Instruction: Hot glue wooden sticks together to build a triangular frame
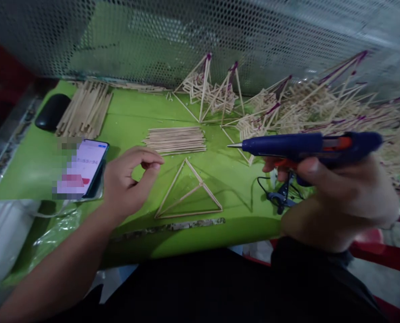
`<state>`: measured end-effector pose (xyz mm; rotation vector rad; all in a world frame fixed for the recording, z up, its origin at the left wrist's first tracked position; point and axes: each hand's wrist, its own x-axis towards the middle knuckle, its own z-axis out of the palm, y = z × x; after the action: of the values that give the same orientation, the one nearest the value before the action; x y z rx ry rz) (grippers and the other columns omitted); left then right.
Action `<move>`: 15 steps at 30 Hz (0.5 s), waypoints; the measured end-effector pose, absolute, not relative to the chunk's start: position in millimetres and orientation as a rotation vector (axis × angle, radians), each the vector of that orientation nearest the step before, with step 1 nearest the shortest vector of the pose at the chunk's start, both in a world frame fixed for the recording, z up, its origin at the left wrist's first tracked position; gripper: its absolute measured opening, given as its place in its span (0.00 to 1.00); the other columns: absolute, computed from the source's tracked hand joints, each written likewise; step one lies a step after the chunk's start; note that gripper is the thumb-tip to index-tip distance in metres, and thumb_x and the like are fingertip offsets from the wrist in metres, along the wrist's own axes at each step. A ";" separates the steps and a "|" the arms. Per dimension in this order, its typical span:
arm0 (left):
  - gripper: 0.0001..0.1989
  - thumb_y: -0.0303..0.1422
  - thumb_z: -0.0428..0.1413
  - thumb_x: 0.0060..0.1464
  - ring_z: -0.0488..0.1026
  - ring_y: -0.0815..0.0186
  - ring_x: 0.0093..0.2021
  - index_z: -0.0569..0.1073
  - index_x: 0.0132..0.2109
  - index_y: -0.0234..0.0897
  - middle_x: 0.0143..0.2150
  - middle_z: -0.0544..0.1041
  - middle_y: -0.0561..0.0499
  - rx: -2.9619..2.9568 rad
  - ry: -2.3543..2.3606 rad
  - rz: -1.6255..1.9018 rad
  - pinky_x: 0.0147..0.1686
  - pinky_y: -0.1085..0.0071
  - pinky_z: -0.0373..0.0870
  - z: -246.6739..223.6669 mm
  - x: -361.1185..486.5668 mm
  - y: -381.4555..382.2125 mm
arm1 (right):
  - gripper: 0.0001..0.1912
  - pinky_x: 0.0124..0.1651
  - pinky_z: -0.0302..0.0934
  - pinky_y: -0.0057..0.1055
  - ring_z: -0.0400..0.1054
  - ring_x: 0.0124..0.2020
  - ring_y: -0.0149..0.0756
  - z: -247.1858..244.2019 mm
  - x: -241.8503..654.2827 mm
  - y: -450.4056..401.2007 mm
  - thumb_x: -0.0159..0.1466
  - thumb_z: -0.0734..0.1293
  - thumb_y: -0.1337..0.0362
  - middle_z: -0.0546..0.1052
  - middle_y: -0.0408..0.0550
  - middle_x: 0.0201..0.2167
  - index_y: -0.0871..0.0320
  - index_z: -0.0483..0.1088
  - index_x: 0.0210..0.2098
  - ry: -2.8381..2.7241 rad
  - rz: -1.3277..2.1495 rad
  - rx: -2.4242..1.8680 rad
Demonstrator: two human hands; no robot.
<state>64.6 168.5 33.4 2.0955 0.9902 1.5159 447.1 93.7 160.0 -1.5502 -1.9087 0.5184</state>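
Note:
My right hand (344, 197) is wrapped round a blue hot glue gun (280, 147), its metal nozzle pointing left above the green table (132, 101). An orange trigger shows by the fingers. My left hand (131, 179) is closed in a pinch, thumb against forefinger, with nothing visible sticking out of it. Between the hands lies a triangular frame of thin wooden sticks (189, 213), with further sticks meeting at a joint on its right side. Behind it is a neat bundle of loose sticks (175, 140), just beyond my left fingertips.
Several stick structures with purple tips (220, 94) crowd the back and right. A phone (85, 168), a black mouse-shaped object (53, 111), a stack of flat sticks (85, 110) and a white case (8, 237) are on the left. A perforated metal panel (136, 40) borders the back.

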 end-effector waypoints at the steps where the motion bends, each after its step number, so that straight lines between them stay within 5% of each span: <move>1: 0.06 0.27 0.65 0.64 0.84 0.64 0.37 0.86 0.43 0.44 0.40 0.89 0.51 2.082 1.001 1.498 0.35 0.65 0.80 32.3 64.7 168.1 | 0.29 0.39 0.80 0.34 0.86 0.38 0.33 158.2 448.4 95.3 0.77 0.70 0.33 0.89 0.49 0.40 0.51 0.86 0.42 -1.888 0.613 -1.456; 5: 0.06 0.29 0.64 0.67 0.85 0.63 0.42 0.86 0.42 0.43 0.42 0.89 0.51 2.025 1.091 1.388 0.40 0.65 0.81 31.4 65.6 164.9 | 0.08 0.31 0.78 0.31 0.84 0.35 0.36 143.4 450.7 100.2 0.76 0.79 0.51 0.89 0.45 0.41 0.46 0.88 0.47 -1.719 0.878 -1.167; 15: 0.08 0.28 0.63 0.64 0.83 0.65 0.38 0.87 0.42 0.43 0.40 0.89 0.52 1.966 1.065 1.436 0.39 0.65 0.80 21.0 69.5 173.5 | 0.16 0.28 0.74 0.30 0.81 0.31 0.37 94.9 465.1 96.7 0.71 0.82 0.45 0.89 0.55 0.40 0.51 0.89 0.44 -1.549 0.998 -1.074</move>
<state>69.5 173.5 21.0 1.9663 1.0646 1.4363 465.1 96.7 94.9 -1.0741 -1.5495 0.9976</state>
